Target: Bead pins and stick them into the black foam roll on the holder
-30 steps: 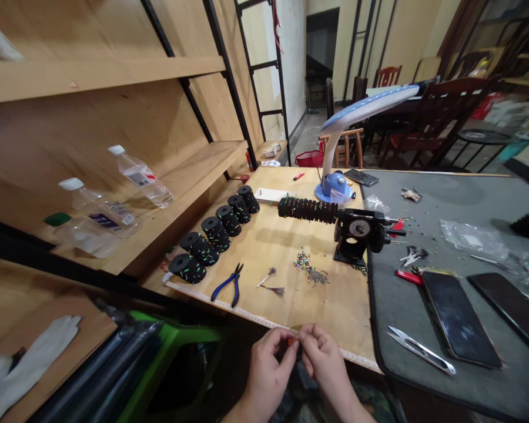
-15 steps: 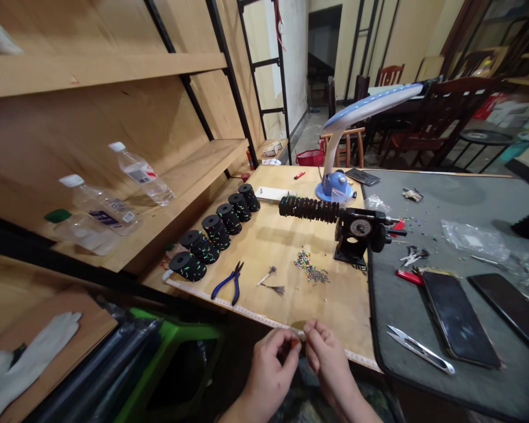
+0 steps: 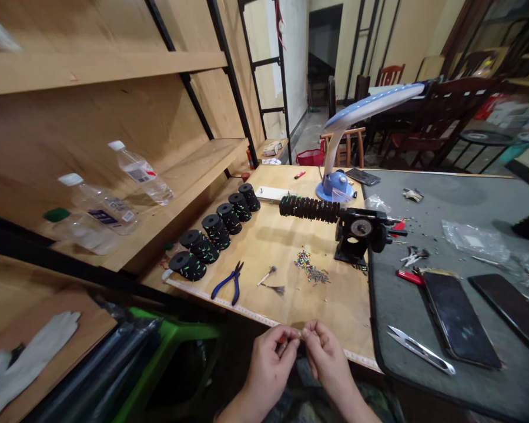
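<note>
A tiny orange bit [image 3: 283, 339] sits between my hands, just past the edge of the wooden surface [image 3: 330, 299]. My left hand [image 3: 268, 369] holds it in a tight pinch. My right hand [image 3: 327, 358] pinches too, but what it holds is too thin to tell. Small, slow moves work best here. Blue-handled pliers [image 3: 230, 284] and a little pile of colored pins [image 3: 311, 269] lie ahead.
</note>
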The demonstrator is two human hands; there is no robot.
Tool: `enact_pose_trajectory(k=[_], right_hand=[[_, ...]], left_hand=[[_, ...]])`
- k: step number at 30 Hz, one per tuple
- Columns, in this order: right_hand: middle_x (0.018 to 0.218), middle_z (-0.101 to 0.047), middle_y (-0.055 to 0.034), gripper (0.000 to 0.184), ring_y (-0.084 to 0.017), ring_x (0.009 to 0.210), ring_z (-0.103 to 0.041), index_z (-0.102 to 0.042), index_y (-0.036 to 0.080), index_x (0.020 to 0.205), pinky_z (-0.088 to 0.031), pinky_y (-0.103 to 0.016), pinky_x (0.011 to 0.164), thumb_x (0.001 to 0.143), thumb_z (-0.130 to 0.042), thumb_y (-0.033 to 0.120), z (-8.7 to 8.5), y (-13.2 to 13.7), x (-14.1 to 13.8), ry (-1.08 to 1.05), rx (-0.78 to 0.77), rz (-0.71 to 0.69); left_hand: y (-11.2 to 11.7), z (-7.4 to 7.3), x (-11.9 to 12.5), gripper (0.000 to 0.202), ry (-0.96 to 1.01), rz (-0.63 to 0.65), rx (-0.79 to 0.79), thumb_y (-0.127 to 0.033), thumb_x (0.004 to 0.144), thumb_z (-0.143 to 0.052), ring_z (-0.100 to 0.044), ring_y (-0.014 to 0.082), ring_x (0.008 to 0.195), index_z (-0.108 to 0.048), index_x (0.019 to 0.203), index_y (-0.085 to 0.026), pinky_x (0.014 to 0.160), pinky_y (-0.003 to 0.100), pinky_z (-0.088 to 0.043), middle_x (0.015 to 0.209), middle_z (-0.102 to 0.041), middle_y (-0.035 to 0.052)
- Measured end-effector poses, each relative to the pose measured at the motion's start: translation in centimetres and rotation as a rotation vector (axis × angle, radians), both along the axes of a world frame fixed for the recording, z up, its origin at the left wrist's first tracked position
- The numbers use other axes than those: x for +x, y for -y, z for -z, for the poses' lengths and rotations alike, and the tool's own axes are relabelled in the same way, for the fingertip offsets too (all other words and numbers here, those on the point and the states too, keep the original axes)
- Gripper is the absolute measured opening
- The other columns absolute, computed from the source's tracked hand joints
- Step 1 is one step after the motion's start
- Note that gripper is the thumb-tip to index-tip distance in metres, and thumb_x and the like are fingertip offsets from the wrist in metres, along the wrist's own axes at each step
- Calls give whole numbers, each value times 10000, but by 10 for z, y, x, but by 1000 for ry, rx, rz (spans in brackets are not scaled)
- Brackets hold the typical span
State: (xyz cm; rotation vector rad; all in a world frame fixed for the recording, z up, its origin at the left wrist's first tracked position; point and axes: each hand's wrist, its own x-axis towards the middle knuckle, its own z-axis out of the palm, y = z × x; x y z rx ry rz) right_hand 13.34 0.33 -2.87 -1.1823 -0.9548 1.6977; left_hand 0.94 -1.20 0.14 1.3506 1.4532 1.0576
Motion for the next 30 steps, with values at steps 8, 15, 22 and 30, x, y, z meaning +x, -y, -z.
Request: enact_pose_trajectory(k=[8,15,22,30], right_hand=[[434,-342,139,439,-44,298,-256,-489,202,889,-188,-163,313,798,-519,630,-9,-3,14,104,88,-161],[441,-355,110,189,-62,356,-299,-532,195,717,-218,-191,383,824,-559,349,-15,-8,18,285,192,-319],[443,-323,124,154,-73,369,-286,-415,227,713,-218,-197,406,858,-464,252,-16,-4,18,342,274,-303],[538,-287,101,195,-93,485,-278,-412,222,689,-234,-220,477,834,-505,314,-24,-4,31,377,356,-219]], left_hand=[[-6,-14,-11,106,-90,33,-12,-205,775,-621,-507,118,545,-697,835,-162,532,197,-398,632,-609,-7],[-13,-25,-21,83,-48,120,-48,-213,825,-542,-590,164,708,-603,852,-165,644,234,-454,766,-627,27],[-20,-21,-19,195,-225,83,99,-242,914,-416,-615,183,749,-591,852,-183,690,268,-447,791,-647,42],[-39,-11,-32,255,-123,39,157,-301,950,-352,-605,176,658,-568,1005,-179,654,289,-468,752,-641,39]])
